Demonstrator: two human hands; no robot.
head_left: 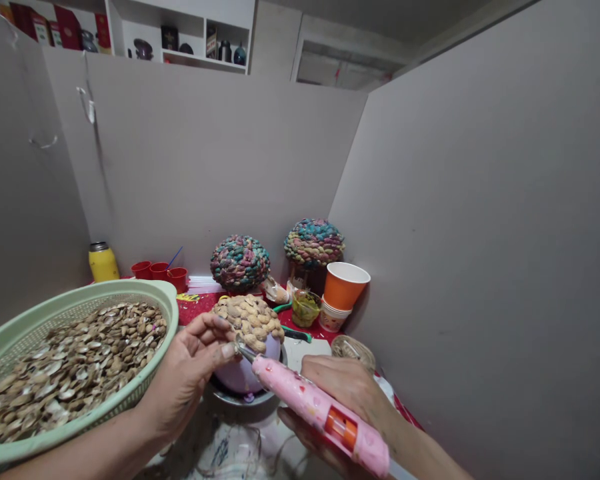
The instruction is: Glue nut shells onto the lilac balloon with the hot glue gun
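My right hand [347, 387] is wrapped round a pink hot glue gun [300, 397], its metal nozzle pointing up and left. The nozzle tip meets the fingertips of my left hand [193, 360], which pinch a peanut shell that is mostly hidden. Just behind them is a lilac balloon [237, 379], its upper part covered with tan peanut shells [253, 319]. The balloon rests in a metal bowl [267, 398]. To the left of my left hand stands a pale green basket [167, 297] holding many loose peanut shells [87, 360].
Two colourful shell-covered domes [240, 262] stand at the back. Red cups [159, 270] and a yellow jar [103, 262] are back left. An orange paper cup [345, 283], a cup of yellow-green stuff [305, 309] and a twine coil [354, 350] are on the right. Grey panels [220, 153] enclose the table.
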